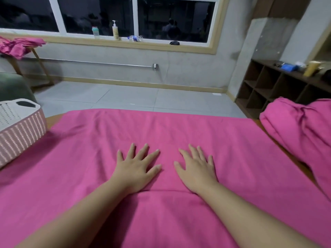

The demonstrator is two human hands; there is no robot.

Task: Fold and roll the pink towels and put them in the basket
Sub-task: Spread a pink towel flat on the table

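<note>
- The pink towel (179, 133) lies spread flat across the lower frame, long axis left to right.
- The left hand (137, 167) and right hand (196, 167) lie palm-down, fingers splayed and pointing up-frame, side by side on the towel's centre.
- The basket (19, 126) stands at left edge.

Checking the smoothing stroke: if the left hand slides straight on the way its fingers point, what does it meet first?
Only more of the spread pink towel; the left hand lies flat on it, and nothing else seems to lie ahead up to the towel's far edge.
</note>
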